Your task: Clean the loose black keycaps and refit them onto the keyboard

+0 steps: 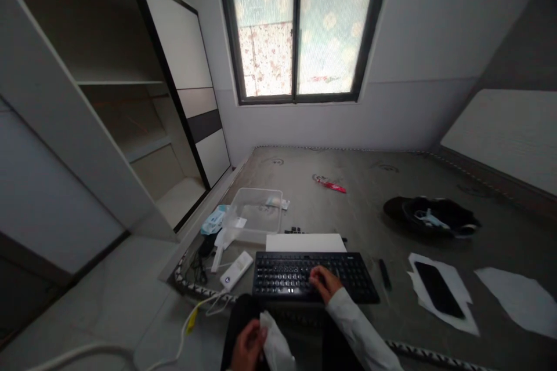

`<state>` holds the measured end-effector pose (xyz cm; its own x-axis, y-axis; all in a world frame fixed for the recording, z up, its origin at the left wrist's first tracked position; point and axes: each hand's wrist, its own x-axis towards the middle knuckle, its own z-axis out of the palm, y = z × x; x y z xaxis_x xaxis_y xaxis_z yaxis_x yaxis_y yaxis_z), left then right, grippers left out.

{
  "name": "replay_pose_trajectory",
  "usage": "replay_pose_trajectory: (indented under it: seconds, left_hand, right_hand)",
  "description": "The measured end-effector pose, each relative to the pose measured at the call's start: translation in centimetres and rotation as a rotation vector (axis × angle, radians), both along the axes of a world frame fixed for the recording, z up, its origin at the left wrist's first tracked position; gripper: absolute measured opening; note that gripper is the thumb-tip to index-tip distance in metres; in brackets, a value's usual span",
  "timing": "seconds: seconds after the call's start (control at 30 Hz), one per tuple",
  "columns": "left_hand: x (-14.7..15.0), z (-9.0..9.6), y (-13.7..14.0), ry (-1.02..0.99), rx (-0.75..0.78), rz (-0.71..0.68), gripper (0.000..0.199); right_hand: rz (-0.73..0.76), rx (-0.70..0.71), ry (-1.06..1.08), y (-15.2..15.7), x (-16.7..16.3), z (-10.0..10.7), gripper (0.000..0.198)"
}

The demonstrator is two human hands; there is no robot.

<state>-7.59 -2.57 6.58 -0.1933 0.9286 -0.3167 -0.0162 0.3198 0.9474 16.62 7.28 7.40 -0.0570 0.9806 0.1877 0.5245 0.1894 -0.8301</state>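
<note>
A black keyboard lies in front of me at the near edge of the grey mattress. Over its middle keys is my right hand, thumb and fingers pressed together; anything between them is too small to make out. Low in the view, above my lap, my left hand has its fingers curled against a white tissue that hangs beside it. Just behind the keyboard sits a flat white board or box, with several small black keycaps beyond it.
A clear plastic bin, a blue packet and a white power strip stand left. To the right are a dark marker, a phone on white paper and a black bag. A red wrapper lies farther back.
</note>
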Motion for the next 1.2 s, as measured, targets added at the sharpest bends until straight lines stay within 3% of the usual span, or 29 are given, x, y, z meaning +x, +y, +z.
replay_pose_trajectory:
  seconds: [0.13,0.27,0.4,0.53,0.8,0.9,1.03,1.2]
  left_hand:
    - [2.2,3.1,0.1,-0.309,0.045,0.02,0.047]
    - [5.5,5.8,-0.5,-0.6,0.074,0.059,0.043]
    - [8.2,8.4,-2.0,-0.761,0.113,0.038,0.034]
    - [9.3,10.5,-3.7,-0.723,0.171,-0.05,0.031]
    - [8.5,13.4,-5.1,-0.29,0.374,-0.288,0.036]
    - [8.2,13.6,-4.8,-0.217,0.403,-0.295,0.028]
    - [7.8,13.0,-4.0,-0.257,0.335,-0.196,0.02]
    - [7.6,12.0,-3.7,-0.316,0.215,-0.151,0.023]
  right_hand:
    - [0.015,0.065,0.097,-6.4,-0.5,5.1,0.017]
    - [0.036,0.19,0.034,-10.1,-0.5,10.3,0.014]
    - [-0.08,0.312,-0.013,-12.3,-0.8,12.7,0.014]
    - [-0.101,0.352,-0.03,-13.6,-1.3,13.2,0.012]
    - [-0.083,0.354,-0.011,-14.9,-2.4,13.3,0.011]
    - [-0.051,0.34,-0.024,-15.2,-2.5,13.2,0.012]
    - [0.032,0.258,0.021,-15.8,-2.7,12.7,0.015]
    - [-0.172,0.037,0.354,-17.1,-3.8,10.9,0.03]
